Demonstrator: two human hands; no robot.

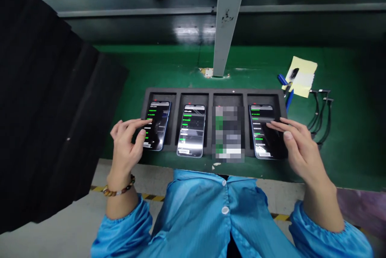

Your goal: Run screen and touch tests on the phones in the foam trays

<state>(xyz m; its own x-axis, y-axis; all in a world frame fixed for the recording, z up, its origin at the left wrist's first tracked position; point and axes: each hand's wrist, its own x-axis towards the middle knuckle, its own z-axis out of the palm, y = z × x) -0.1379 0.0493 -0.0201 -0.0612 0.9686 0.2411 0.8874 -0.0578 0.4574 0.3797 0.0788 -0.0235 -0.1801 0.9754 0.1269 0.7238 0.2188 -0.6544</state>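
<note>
Four lit black smartphones lie in one black foam tray. The open left hand fingertip touches the leftmost phone; the open right hand fingertips touch the rightmost phone, holding nothing.

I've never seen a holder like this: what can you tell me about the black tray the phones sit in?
The black tray is a long, matte holder, foam-like, lying flat on the green bench. Raised ribs split it into four side-by-side pockets, each holding one phone face up with its screen lit. The left hand touches the leftmost phone; the right hand lies over the rightmost phone.
</note>
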